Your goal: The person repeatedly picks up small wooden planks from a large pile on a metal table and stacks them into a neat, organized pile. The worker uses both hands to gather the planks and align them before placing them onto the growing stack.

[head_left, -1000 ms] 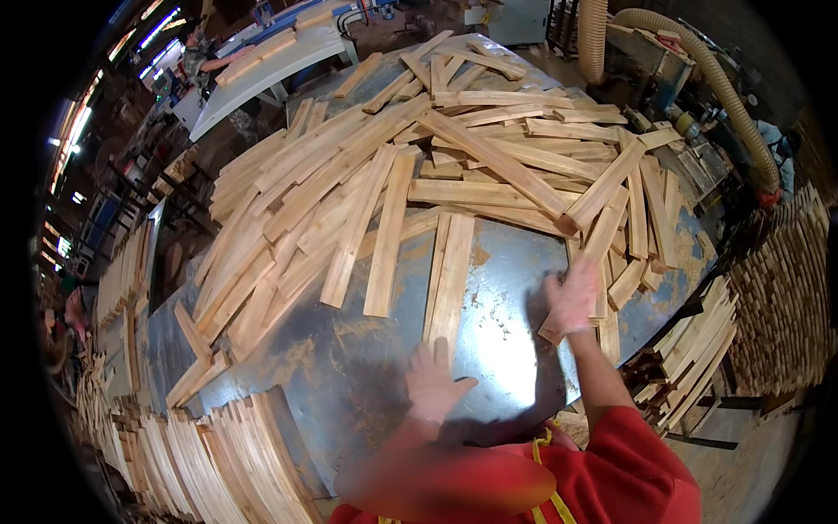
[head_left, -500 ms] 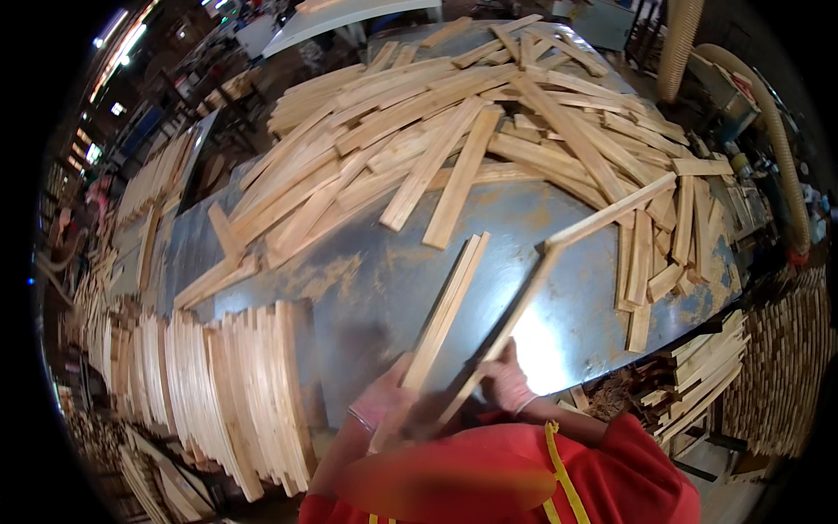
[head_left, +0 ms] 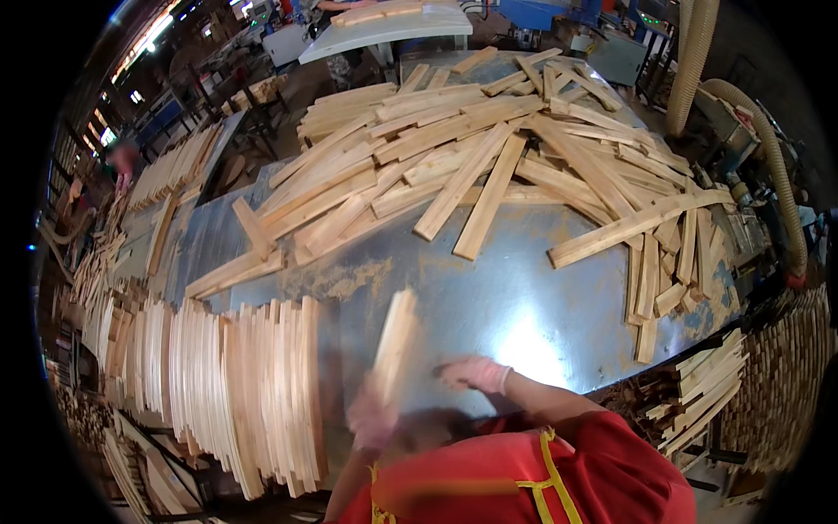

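Where the metal table (head_left: 524,306) meets its left edge, one long row of upright slats (head_left: 236,384) stands, too many to count. Half a second ago two slats were gripped; now the left hand (head_left: 371,419), blurred, clasps one slat (head_left: 394,345) upright, while the right hand (head_left: 476,374) lies loosely open on the table, empty. One loose slat pile (head_left: 489,148) lies beyond.

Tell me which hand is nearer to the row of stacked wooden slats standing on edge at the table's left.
Left. The left hand, holding a blurred wooden slat, is just right of the row of stacked slats. The right hand rests farther right on the metal table.
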Available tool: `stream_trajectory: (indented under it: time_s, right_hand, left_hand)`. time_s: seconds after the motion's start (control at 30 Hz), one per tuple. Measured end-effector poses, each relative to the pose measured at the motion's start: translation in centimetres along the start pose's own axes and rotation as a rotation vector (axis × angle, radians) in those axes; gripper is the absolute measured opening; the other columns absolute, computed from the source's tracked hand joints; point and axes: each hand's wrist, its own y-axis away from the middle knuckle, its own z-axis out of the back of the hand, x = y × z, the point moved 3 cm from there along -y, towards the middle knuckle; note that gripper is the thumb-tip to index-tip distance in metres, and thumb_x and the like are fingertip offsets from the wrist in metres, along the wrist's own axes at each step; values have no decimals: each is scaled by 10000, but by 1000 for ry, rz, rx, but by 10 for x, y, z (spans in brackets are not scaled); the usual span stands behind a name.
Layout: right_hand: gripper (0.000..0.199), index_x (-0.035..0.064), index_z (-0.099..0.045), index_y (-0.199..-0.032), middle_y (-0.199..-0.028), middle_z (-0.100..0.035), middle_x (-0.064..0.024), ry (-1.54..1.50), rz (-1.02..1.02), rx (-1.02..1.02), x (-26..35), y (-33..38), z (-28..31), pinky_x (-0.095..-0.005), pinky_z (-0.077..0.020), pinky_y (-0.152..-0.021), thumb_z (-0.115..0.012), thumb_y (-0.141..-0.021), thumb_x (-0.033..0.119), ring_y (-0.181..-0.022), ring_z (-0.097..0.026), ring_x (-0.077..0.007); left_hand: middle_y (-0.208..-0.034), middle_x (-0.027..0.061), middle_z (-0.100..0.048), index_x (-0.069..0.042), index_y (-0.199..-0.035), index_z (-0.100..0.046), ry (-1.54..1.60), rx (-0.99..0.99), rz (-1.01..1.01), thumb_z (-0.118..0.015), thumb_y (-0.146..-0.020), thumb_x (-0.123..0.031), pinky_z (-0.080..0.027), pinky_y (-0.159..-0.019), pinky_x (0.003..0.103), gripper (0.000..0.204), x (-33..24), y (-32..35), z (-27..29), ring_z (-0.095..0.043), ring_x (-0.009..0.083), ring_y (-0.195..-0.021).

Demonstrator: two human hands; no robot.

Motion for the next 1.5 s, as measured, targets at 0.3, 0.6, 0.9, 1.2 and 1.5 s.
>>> stream_trajectory:
  time_s: [0.3,0.6,0.9,1.2,1.5]
  right_hand:
    - [603,62,-594,-1466,-978,-681,-82,-512,380,-782,79,46,232,-325,-550,-767,-776,-912,216,-844,-658,-189]
    - [964,130,-449,-1594,-1410,-638,-209,1740,94,-618,176,124,317,-520,-369,-1204,-756,-822,618,-1378,-555,-380]
    - [801,106,-499,-1536,-1248,-687,-226,1106,-77,-469,175,188,304,-465,-572,-1010,-785,-837,371,-1148,-696,-390]
    - [869,7,-537,-1487,-1451,-596,-261,729,82,-1467,241,170,506,-464,-506,-1112,-823,-805,464,-1321,-609,-395]
    - [887,86,-418,-1588,-1575,-458,-236,912,-48,-1453,200,93,393,-481,-473,-1156,-803,-824,321,-1426,-494,-409]
  left_hand:
    - [-1708,143,-338,-160,-1658,-363,-680,-510,214,-785,-865,-455,-220,-1289,536,945,107,-69,-11,-283,349,-1595]
    - [-1499,156,-567,-100,-1611,-418,-257,-421,-572,-768,-897,-511,-435,-1162,479,895,-233,-221,-25,-523,352,-1403]
    - [-1302,107,-658,-106,-1582,-437,-323,-193,-424,-795,-814,-538,-502,-1014,492,951,-395,-297,9,-642,323,-1210]
    - [-1378,172,-631,-184,-1678,-331,-325,-381,-295,-812,-822,-417,-524,-1035,491,1010,-343,-336,21,-629,372,-1266]
    - [-1100,197,-722,-96,-1663,-321,251,106,-297,-822,-841,-364,-593,-874,458,999,-285,-220,-40,-740,384,-1005]
